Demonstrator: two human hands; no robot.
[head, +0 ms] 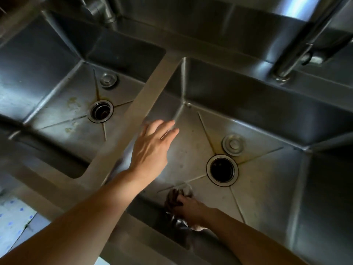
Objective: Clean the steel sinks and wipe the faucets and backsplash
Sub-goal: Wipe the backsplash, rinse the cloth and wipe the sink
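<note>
Right hand (188, 206) is down on the floor of the right sink (267, 119), fingers curled round a dark cloth (172, 199) that it presses against the steel near the front wall. That cloth is bunched up, so its long axis is hard to call; the bulk of it pokes out past the knuckles toward the left and away from the person, and a wet, shiny tail of it trails back under the wrist. It lies between the hand and the sink's front left corner, just short of the open drain (222, 170), with a round stopper (233, 144) resting beside that drain on the far side. Left hand (152, 148) hovers above the same basin by the divider (145, 104), fingers straight and spread, holding nothing. Across the divider sits the left sink (47, 77), stained yellow around its own drain (100, 111), a second stopper (108, 80) behind it. Faucet pipes (298, 44) rise along the backsplash (210, 14)
</note>
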